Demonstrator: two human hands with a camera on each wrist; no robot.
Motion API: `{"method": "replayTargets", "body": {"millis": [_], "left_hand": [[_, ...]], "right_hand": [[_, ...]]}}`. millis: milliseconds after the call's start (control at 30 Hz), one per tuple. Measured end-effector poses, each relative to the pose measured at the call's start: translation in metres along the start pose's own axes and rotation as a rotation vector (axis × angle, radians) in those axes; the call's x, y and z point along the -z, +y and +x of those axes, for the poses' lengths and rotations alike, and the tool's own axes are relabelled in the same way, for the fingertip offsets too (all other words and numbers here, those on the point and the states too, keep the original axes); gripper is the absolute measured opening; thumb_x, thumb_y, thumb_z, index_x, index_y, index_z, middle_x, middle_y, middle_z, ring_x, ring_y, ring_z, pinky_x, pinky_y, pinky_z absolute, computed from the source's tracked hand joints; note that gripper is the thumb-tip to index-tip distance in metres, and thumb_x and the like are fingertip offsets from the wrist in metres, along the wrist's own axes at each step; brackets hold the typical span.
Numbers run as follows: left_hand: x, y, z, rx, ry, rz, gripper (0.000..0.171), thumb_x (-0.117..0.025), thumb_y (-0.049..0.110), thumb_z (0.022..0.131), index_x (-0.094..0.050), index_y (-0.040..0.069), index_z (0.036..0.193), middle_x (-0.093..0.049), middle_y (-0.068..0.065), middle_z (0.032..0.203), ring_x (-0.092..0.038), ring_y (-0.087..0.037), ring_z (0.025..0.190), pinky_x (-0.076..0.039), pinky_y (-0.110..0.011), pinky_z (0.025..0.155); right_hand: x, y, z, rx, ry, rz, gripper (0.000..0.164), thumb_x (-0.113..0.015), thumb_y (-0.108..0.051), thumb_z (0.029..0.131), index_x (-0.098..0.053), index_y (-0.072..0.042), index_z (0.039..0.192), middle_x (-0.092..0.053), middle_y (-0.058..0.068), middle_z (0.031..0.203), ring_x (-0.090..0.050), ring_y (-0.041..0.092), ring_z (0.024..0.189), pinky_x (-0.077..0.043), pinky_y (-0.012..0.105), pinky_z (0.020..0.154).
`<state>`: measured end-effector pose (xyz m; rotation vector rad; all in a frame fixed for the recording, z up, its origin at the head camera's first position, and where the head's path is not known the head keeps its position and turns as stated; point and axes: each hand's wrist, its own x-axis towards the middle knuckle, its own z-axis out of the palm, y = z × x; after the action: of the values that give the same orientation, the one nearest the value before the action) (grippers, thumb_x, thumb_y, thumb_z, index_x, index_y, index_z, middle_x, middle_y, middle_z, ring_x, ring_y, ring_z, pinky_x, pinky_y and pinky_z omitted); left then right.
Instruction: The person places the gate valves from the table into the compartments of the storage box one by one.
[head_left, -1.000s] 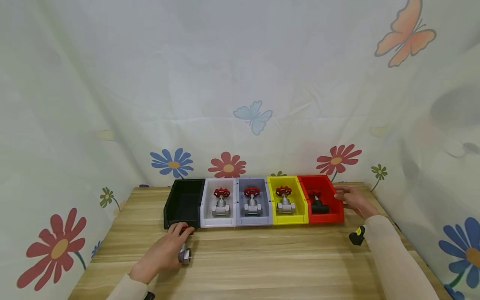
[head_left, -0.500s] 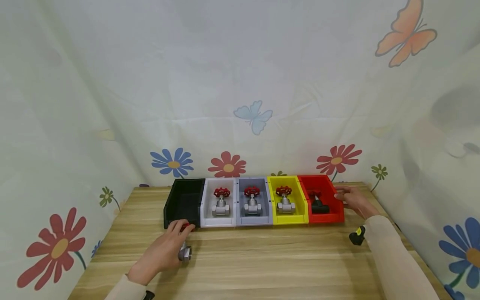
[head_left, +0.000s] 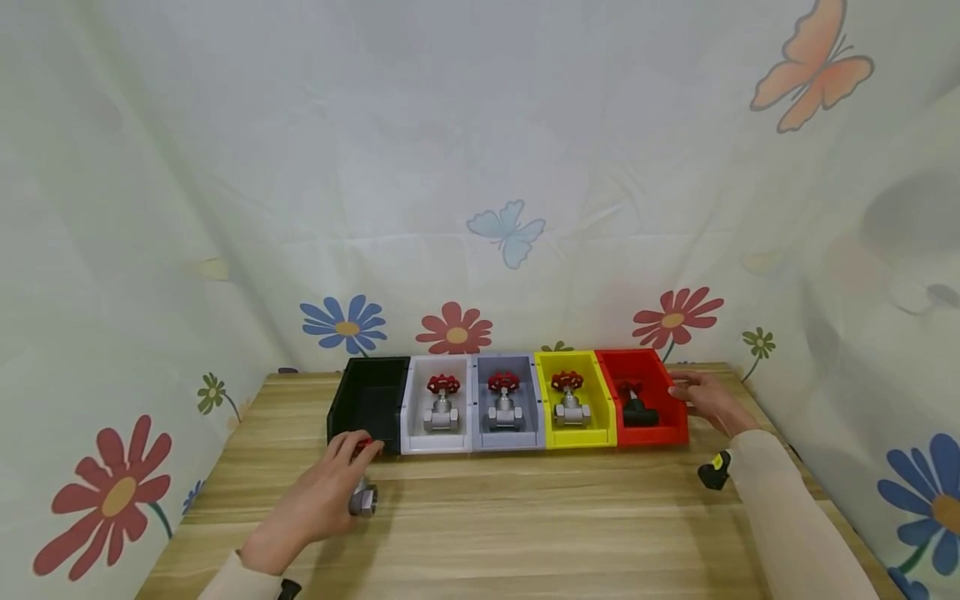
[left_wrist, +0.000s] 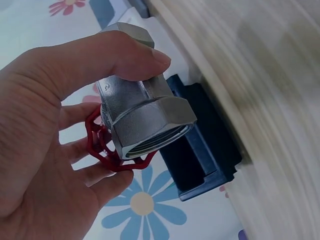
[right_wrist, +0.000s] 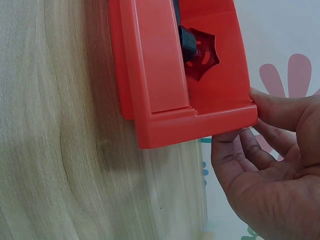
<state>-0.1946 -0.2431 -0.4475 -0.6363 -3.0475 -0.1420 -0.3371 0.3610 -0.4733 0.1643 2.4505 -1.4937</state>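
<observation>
My left hand (head_left: 321, 492) grips a metal gate valve (left_wrist: 140, 107) with a red handwheel, just in front of the black bin (head_left: 367, 404). In the left wrist view the thumb lies across the steel body, and the fingers are behind the red wheel (left_wrist: 102, 145). The valve's threaded opening faces the camera. My right hand (head_left: 708, 400) pinches the side wall of the red bin (right_wrist: 165, 125), thumb at the rim and fingers on the outer face. Inside that bin lies a dark-bodied valve (head_left: 637, 410) with a red wheel.
Between the black and red bins stand a white bin (head_left: 437, 444), a grey-blue bin (head_left: 510, 441) and a yellow bin (head_left: 581, 439), each with one red-wheeled metal valve. The row sits near the back of the wooden table (head_left: 525, 525), before a flower-printed curtain (head_left: 375, 167).
My left hand has shifted slightly left and away from me, carrying the valve with it. My right hand stays at the red bin's side.
</observation>
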Motion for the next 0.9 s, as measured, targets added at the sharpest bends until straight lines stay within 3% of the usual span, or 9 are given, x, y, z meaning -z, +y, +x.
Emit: {"method": "replayTargets", "body": {"millis": [133, 400, 567, 900], "left_hand": [[0.004, -0.003, 0.0, -0.007, 0.009, 0.007, 0.1, -0.093, 0.014, 0.053, -0.048, 0.01, 0.142, -0.04, -0.015, 0.145, -0.037, -0.036, 0.133, -0.055, -0.045, 0.093], [0.014, -0.007, 0.001, -0.07, 0.1, 0.042, 0.098, -0.088, 0.008, 0.049, -0.049, 0.008, 0.139, -0.043, -0.018, 0.14, -0.04, -0.037, 0.129, -0.057, -0.041, 0.087], [0.019, -0.009, 0.005, -0.066, 0.091, 0.048, 0.099, -0.089, 0.008, 0.051, -0.048, 0.008, 0.141, -0.041, -0.018, 0.143, -0.039, -0.037, 0.131, -0.057, -0.041, 0.085], [0.028, -0.015, 0.018, -0.037, 0.089, 0.044, 0.099, -0.091, 0.008, 0.053, -0.047, 0.009, 0.142, -0.039, -0.018, 0.144, -0.039, -0.037, 0.131, -0.054, -0.048, 0.095]], "right_hand": [[-0.001, 0.0, 0.001, -0.012, 0.003, 0.005, 0.057, -0.049, -0.017, 0.102, -0.028, 0.004, 0.151, -0.039, 0.032, 0.148, -0.05, 0.043, 0.127, -0.045, 0.054, 0.106], [0.0, -0.001, 0.001, -0.012, 0.004, 0.001, 0.057, -0.049, -0.017, 0.102, -0.028, 0.004, 0.151, -0.038, 0.032, 0.149, -0.05, 0.043, 0.128, -0.046, 0.053, 0.106], [0.001, -0.002, 0.001, -0.009, -0.005, -0.001, 0.057, -0.049, -0.017, 0.102, -0.027, 0.004, 0.151, -0.036, 0.033, 0.15, -0.048, 0.044, 0.129, -0.045, 0.053, 0.106], [0.0, -0.003, 0.0, -0.019, 0.0, 0.004, 0.057, -0.049, -0.016, 0.102, -0.028, 0.005, 0.151, -0.037, 0.033, 0.149, -0.049, 0.044, 0.128, -0.046, 0.053, 0.105]]}}
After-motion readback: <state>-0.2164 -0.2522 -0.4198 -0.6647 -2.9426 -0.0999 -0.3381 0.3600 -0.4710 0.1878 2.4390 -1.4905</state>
